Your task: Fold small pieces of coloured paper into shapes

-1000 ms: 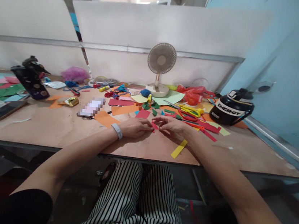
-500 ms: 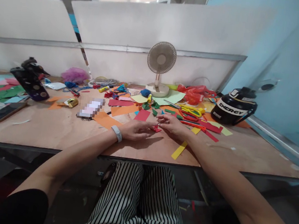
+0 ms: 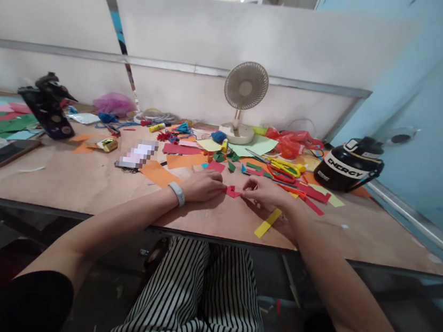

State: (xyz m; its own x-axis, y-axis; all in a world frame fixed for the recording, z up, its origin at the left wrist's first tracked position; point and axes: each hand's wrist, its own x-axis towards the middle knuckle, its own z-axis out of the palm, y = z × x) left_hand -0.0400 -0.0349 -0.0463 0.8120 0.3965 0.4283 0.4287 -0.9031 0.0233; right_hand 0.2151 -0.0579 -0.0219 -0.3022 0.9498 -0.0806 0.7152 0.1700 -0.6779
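Note:
A small folded piece of red paper (image 3: pixel 233 192) lies between my two hands on the wooden table (image 3: pixel 199 217). My left hand (image 3: pixel 204 186), with a pale band on the wrist, pinches its left edge. From the other side my right hand (image 3: pixel 263 191) has thumb and fingertips closed on the right corner of the same piece. Just beyond lie a flat red paper (image 3: pixel 215 166) and folded green paper pieces (image 3: pixel 231 166). A yellow paper strip (image 3: pixel 268 223) rests below my right hand.
A small fan (image 3: pixel 246 85) stands at the back. Yellow-handled scissors (image 3: pixel 286 167) and red paper strips lie to the right, before a black jug (image 3: pixel 348 164). Leftward are a phone (image 3: pixel 137 154), a dark bottle (image 3: pixel 48 110), another phone (image 3: pixel 5 154) and coloured paper scraps.
My hands have drawn slightly apart, showing the red paper between them. My left fingers have gone from stretched out to pinching. The view has shifted slightly.

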